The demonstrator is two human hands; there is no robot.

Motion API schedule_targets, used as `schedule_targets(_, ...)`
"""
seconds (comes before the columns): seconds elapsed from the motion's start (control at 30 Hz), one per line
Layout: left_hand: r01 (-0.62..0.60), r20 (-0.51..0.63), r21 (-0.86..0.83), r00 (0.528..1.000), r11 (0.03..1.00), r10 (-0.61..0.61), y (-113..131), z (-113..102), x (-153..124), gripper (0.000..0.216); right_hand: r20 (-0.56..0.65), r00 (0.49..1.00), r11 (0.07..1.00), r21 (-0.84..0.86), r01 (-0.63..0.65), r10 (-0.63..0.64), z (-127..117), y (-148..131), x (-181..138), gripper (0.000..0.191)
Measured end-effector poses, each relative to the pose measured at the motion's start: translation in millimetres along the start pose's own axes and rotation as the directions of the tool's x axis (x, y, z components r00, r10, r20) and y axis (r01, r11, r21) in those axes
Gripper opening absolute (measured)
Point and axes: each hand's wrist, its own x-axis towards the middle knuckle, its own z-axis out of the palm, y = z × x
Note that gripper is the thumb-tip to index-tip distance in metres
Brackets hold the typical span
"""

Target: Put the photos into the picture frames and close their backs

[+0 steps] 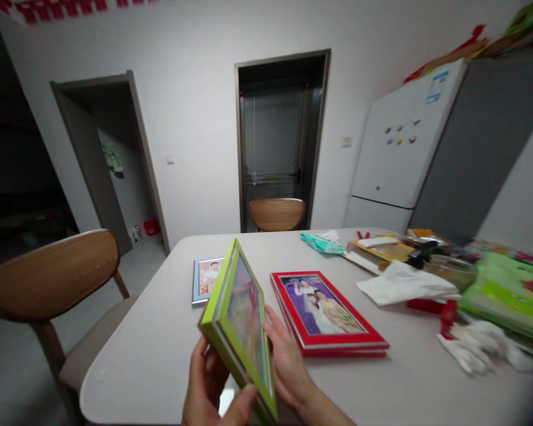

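Note:
Two or more green-edged picture frames (244, 319) are held together, tilted steeply above the table's near side. My left hand (217, 384) grips their lower left edge, thumb in front and fingers behind. On the other side, my right hand (288, 361) presses its fingers along the right edge. Glare blurs the picture in the front one. To the right lies a stack of red picture frames (328, 310), the top one showing a group portrait. Behind the green frames, a blue-grey picture frame (202, 281) lies flat, partly hidden.
Clutter covers the table's right side: white tissue (406, 284), a green package (510, 290), a glass bowl (450, 271) and crumpled white gloves (484, 349). A teal packet (322, 242) lies at the back. Wooden chairs stand left (53, 272) and at the far side (278, 214).

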Motion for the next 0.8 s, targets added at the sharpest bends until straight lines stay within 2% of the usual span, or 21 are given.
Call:
schedule_targets(0.07,0.009,-0.005,-0.060,1.000,0.998,-0.009,9.6,5.6,11.0,0.070,-0.032,0.999,0.991,-0.135,0.024,-0.029,-23.1,-26.3,11.5,0.059)
schedule_targets(0.13,0.063,0.057,-0.137,0.997,0.989,-0.055,11.7,16.3,20.2,0.068,-0.047,0.998,0.938,-0.345,0.020,-0.039,-49.9,-54.6,26.3,0.056)
schedule_targets(0.23,0.154,0.205,-0.257,0.973,0.954,-0.102,0.5,44.7,28.6,0.061,-0.114,0.988,0.822,-0.569,0.022,-0.105,-93.0,-92.2,51.5,0.055)
schedule_targets(0.33,0.131,0.284,-0.254,0.957,0.958,-0.056,-17.2,78.7,34.3,0.052,-0.141,0.972,0.672,-0.740,0.020,-0.185,-133.1,-115.5,73.8,0.055)
schedule_targets(0.43,0.053,0.286,-0.046,0.958,0.998,-0.038,-30.1,104.2,41.2,0.046,-0.125,0.972,0.519,-0.855,-0.005,-0.198,-160.7,-123.1,87.7,0.054)
schedule_targets(0.53,0.004,0.277,0.229,0.958,0.973,-0.069,-35.7,115.7,46.4,0.045,-0.133,0.966,0.457,-0.889,-0.018,-0.221,-173.3,-120.9,93.9,0.047)
schedule_targets(0.7,-0.088,0.298,0.439,0.953,0.894,-0.052,-41.2,110.2,50.0,0.045,-0.123,0.947,0.351,-0.936,-0.012,-0.296,-179.4,-115.8,99.3,0.036)
schedule_targets(0.8,-0.173,0.296,0.629,0.955,0.758,-0.028,-46.7,94.0,66.3,0.049,-0.120,0.932,0.294,-0.956,-0.016,-0.341,-170.3,-116.7,97.5,0.039)
